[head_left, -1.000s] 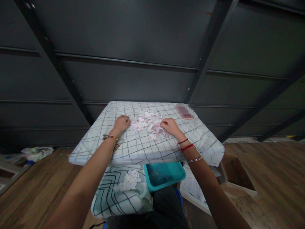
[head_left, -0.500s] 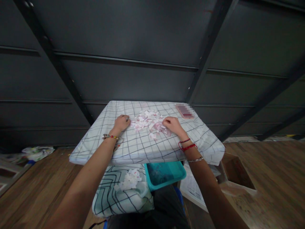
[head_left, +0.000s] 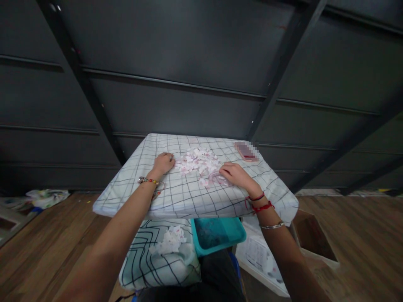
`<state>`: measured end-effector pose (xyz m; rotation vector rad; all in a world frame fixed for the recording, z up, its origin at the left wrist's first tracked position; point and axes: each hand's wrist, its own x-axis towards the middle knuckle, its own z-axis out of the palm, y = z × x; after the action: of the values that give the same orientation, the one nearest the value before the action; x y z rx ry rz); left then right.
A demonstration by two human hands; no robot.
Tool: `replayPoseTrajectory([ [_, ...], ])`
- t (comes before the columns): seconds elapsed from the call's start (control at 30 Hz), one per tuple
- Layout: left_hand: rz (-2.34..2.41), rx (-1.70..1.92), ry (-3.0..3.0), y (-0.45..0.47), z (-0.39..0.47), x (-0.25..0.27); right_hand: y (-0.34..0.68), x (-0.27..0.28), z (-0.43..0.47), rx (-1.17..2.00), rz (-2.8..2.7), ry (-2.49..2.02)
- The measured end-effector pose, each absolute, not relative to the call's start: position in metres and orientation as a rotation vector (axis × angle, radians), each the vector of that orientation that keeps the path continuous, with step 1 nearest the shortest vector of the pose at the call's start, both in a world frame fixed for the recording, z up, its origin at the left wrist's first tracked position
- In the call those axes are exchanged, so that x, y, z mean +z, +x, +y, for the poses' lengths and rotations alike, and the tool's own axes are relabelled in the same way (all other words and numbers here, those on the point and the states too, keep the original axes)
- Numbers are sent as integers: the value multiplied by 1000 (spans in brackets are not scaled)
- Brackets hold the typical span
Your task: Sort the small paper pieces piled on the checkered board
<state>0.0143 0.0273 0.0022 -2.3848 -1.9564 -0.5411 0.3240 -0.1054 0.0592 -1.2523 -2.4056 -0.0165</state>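
A loose pile of small white and pink paper scraps (head_left: 197,159) lies on the checked tablecloth (head_left: 185,197). At the pile's left edge rests my left hand (head_left: 163,164), its fingers curled together. A small greyish spot shows by those fingers; whether it is a held thing or a ring I cannot tell. My right hand (head_left: 236,174) is closed in a pinch at the pile's right side, over a pinkish, partly see-through bunch (head_left: 218,178). Its fingertips hide whatever they hold. Just below the pile lies a separate scrap (head_left: 203,182).
A phone (head_left: 247,152) lies at the table's back right. Below the front edge are a teal basin (head_left: 217,247) and a patterned cushion (head_left: 157,268) bearing more paper scraps (head_left: 172,240). An open cardboard box (head_left: 315,239) stands on the floor at right. Dark panels (head_left: 176,109) rise behind.
My right hand has moved slightly right and toward me, away from the pile's middle. My left hand stays at the pile's left edge. The whole view has tilted a little.
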Motion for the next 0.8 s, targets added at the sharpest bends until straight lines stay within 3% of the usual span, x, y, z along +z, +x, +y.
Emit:
replayPoseTrajectory([
  [0.8,-1900,-550,-2431,13,30,-1,323,61,-135,30,-2462,-1183],
])
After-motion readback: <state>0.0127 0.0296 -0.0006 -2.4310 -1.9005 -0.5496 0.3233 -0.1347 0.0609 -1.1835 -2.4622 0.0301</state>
